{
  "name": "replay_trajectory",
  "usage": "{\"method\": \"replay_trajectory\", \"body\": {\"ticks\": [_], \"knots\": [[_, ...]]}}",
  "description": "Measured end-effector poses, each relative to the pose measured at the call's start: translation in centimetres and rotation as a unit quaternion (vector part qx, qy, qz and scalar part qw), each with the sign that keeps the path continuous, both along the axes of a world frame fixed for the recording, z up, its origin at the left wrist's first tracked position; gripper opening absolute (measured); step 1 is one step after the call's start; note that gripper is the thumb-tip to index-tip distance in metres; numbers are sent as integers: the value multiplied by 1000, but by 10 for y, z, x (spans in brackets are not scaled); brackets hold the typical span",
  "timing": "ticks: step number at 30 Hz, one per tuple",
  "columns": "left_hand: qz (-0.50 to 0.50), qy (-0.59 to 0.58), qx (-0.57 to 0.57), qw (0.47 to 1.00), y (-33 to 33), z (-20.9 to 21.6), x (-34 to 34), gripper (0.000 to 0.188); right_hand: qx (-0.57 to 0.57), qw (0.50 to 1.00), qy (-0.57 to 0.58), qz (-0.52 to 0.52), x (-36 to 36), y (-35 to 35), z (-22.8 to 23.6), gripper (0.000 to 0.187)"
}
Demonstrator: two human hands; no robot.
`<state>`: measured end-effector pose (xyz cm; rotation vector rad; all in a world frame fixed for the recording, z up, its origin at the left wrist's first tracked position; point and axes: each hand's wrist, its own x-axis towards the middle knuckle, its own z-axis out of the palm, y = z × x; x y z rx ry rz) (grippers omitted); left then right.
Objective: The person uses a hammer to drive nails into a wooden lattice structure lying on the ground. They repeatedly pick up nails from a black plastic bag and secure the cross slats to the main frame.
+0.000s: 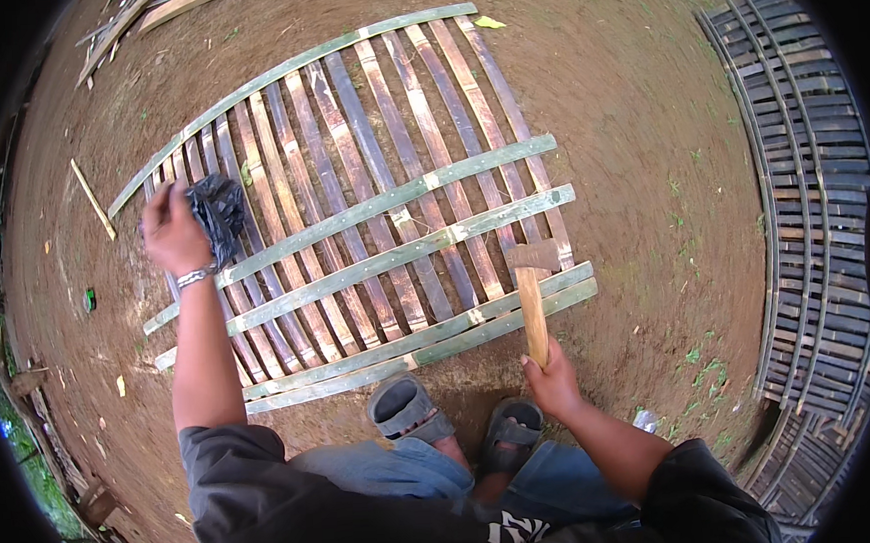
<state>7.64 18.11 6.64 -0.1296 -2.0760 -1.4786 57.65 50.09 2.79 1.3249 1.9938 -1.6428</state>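
Over the left end of a bamboo slat panel (355,226), my left hand (173,230) has its fingers curled on a crumpled black plastic bag (219,211). My right hand (552,381) is wrapped round the wooden handle of a hammer (533,311). The hammer's dark, rusty head points away from me, above the panel's near right corner. Dark and tan slats make up the panel, lying side by side on the ground. Several long green bamboo strips cross them, with small dots along their length that look like nail heads.
More bamboo slat panels (806,197) are at the right. Wooden boards (176,8) lie at the far left, and a thin bamboo stick (93,199) rests left of the panel. My sandalled feet (412,413) stand on brown soil at its near edge. A small green object (90,300) lies left.
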Motion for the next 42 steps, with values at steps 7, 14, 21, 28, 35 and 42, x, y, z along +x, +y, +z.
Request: {"method": "replay_trajectory", "body": {"ticks": [7, 14, 21, 28, 35, 42], "knots": [[-389, -156, -96, 903, 251, -33, 100, 9, 22, 995, 86, -37, -17, 0, -25, 50], [-410, -85, -274, 866, 345, -108, 119, 17, -26, 995, 38, -86, -20, 2, -5, 59], [-395, -94, -313, 858, 355, -102, 126, 16, 11, 997, 32, -72, -18, 0, -2, 59], [-383, -61, -314, 866, 354, -104, 127, 11, 76, 993, 76, -53, -66, 24, -9, 57], [-384, -49, -316, 866, 352, -108, 124, 5, 249, 961, 116, 44, -139, 76, 1, 51], [-388, -54, -318, 863, 354, -105, 123, 5, 276, 955, 51, 98, -148, 99, -13, 52]]}}
